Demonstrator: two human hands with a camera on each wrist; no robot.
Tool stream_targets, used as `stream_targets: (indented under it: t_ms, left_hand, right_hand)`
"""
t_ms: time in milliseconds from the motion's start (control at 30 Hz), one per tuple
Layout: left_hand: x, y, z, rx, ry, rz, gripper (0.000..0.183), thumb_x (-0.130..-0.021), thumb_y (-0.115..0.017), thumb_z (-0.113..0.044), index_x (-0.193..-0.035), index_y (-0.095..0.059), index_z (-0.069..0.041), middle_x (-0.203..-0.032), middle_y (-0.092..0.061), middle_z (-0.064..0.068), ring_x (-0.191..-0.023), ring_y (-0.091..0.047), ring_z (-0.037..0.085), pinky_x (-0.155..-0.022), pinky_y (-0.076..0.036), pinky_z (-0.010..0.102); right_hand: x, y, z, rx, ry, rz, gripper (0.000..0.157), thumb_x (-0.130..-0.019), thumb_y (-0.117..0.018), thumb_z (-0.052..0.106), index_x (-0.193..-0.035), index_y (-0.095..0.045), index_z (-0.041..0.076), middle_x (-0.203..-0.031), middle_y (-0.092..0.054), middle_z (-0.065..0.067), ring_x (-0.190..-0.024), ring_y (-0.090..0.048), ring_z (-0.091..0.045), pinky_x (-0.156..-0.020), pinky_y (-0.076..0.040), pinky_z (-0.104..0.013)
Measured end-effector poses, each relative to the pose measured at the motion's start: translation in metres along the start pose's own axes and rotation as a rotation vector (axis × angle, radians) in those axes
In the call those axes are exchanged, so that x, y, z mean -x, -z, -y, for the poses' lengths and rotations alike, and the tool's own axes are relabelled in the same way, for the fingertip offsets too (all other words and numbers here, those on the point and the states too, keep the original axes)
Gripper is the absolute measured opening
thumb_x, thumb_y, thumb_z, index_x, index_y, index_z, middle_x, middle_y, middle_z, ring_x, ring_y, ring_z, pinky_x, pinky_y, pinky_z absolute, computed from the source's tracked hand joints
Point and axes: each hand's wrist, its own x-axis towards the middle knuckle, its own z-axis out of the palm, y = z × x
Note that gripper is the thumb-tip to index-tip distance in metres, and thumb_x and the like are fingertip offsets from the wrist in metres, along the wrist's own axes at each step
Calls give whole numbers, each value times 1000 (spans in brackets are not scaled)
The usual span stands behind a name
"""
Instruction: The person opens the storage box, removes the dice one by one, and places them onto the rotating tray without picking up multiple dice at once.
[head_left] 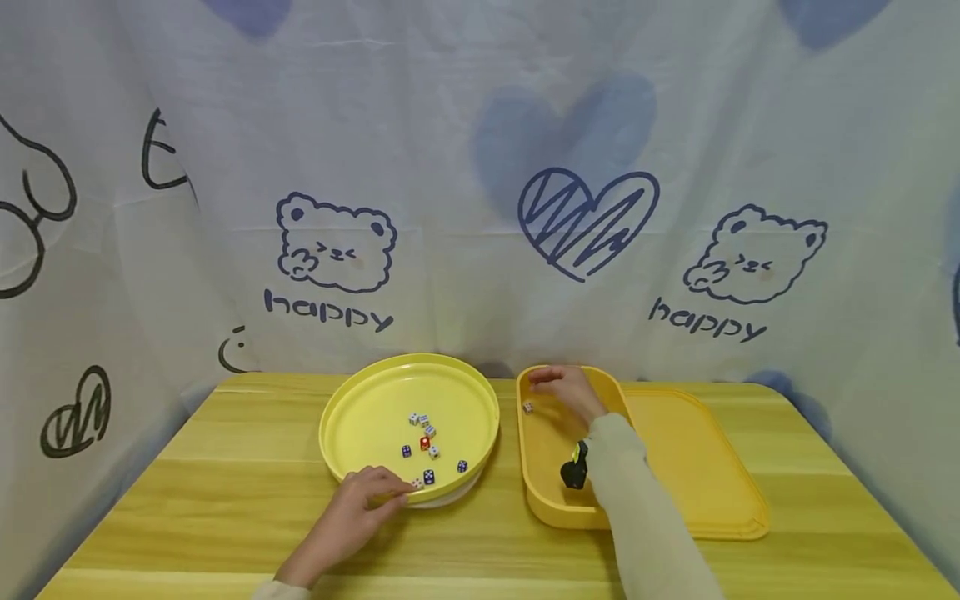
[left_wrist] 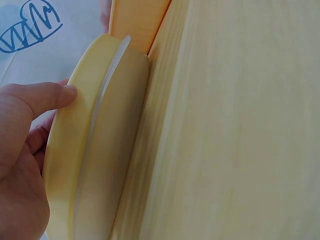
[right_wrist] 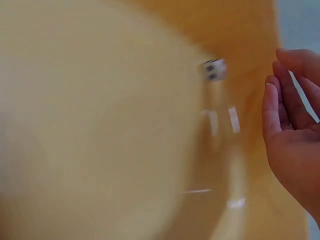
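Observation:
A round yellow tray (head_left: 352,400) holds several white and dark blue dice and one red die (head_left: 425,443). My left hand (head_left: 363,504) grips its near left rim; in the left wrist view the thumb presses the outer wall of the tray (left_wrist: 80,130) and the other fingers are partly hidden behind it. One white die (head_left: 417,483) lies right by those fingertips. Over the far part of a deep orange-yellow bin (head_left: 525,467) is my right hand (head_left: 572,390), its fingers loosely bent with nothing in them. Inside that bin a single white die (right_wrist: 215,70) sits near the wall.
A flat orange-yellow lid (head_left: 697,467) lies to the right of the bin, partly behind the right forearm. The wooden table (head_left: 225,483) ends at the back against a hanging cloth (head_left: 450,275) with printed drawings. A narrow gap separates the tray from the bin.

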Motion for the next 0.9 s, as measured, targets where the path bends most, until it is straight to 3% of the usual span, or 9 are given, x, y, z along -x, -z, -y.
stream_targets:
  t_ms: [200,300,533,733,900]
  left_hand:
    - [0,-2,-1,6,11,12,15,-84,-73,-7,-98,-76,-13,-91,-68,-11,-87,-58,8,-78,-40,33]
    - [0,-1,0,1,16,7,15,-84,-73,-7,-97,-76,-13,-91,-68,-11,-88,-58,9,-78,-40,33]
    - [-1,0,0,-5,33,19,16,-83,-73,-8,-98,-76,-13,-91,-67,-12,-88,-58,8,-79,-39,34]
    - [-2,0,0,-15,48,25,16,-84,-73,-8,-98,-75,-14,-92,-67,-12,-88,-58,8,-80,-39,36]
    - [-1,-2,-1,-14,52,23,15,-84,-73,-9,-98,-75,-13,-92,-67,-12,-88,-57,8,-81,-39,37]
  right_hand:
    - [0,-1,-26,14,-5,17,26,-83,-63,-10,-108,-64,-15,-102,-68,-20,-88,-62,-18,-82,-49,-27]
    - [-2,-2,-32,15,-9,35,27,-81,-65,-9,-108,-64,-15,-103,-68,-20,-91,-63,-22,-85,-50,-31]
    - [-3,-4,-32,91,4,51,27,-81,-67,-9,-107,-66,-13,-103,-69,-20,-100,-62,-31,-89,-48,-37]
    - [-4,-7,-34,179,35,35,21,-80,-70,-7,-101,-70,-10,-93,-71,-15,-90,-63,-25,-80,-50,-30]
    - [-4,-8,-36,289,76,23,19,-78,-74,-4,-96,-72,-8,-89,-71,-13,-87,-62,-24,-81,-49,-34]
